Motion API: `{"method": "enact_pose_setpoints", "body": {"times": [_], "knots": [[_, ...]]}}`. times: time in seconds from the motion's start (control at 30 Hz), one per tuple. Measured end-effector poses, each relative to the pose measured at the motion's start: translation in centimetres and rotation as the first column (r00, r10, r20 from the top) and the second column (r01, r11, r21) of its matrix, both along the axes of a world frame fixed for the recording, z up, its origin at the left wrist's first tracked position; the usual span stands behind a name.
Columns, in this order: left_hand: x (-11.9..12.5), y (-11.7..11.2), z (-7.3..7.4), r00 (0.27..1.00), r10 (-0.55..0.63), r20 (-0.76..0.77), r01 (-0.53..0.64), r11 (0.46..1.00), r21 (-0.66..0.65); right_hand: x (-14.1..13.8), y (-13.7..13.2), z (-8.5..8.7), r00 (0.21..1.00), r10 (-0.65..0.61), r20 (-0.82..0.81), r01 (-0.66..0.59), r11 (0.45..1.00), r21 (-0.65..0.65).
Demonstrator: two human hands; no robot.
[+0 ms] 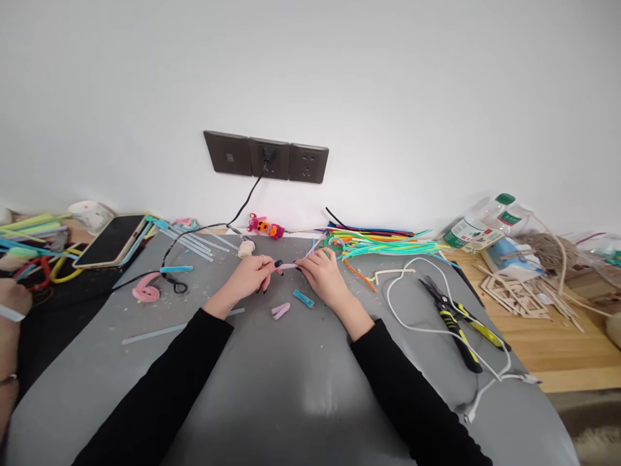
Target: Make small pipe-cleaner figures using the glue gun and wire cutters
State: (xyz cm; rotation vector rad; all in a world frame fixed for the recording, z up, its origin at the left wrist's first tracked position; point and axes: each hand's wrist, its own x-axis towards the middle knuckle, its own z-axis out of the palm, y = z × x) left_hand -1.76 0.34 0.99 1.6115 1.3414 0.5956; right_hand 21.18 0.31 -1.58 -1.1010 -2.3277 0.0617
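"How far along are we?"

"Beside the blue folded piece (pixel 303 298), on its left, lies a lilac folded piece (pixel 280 311); we'd judge both already shaped."

"And the pink strip (pixel 289 266)?"

"Just beyond the blue piece. Our left hand (pixel 255 275) pinches one end, our right hand (pixel 323 275) grips the other. It looks straight, so we'd call it unfinished. Beyond and right, the pipe cleaners (pixel 388 243) lie mostly unbent."

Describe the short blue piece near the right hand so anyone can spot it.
On the grey mat, find the right hand. Below and left of it in the picture, two short pieces lie close together. Yours is the blue piece, right of the pink piece.
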Motion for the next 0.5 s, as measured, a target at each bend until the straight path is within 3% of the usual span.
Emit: {"method": "enact_pose_setpoints", "body": {"times": [0.2, 0.37, 0.5], "knots": [[1.2, -0.6, -0.2, 0.997, -0.069, 0.034, 0.069, 0.998, 0.007, -0.4, 0.0, -0.4, 0.996, 0.091, -0.023, -0.092, 0.995, -0.03], [1.3, -0.8, -0.3, 0.995, -0.089, 0.037, 0.085, 0.991, 0.104, -0.2, 0.3, -0.8, 0.982, 0.118, -0.144, -0.137, 0.982, -0.129], [1.2, -0.8, -0.4, 0.993, -0.106, 0.052, 0.101, 0.991, 0.084, -0.1, 0.4, -0.8, 0.956, 0.149, -0.253, -0.191, 0.97, -0.15]]}}
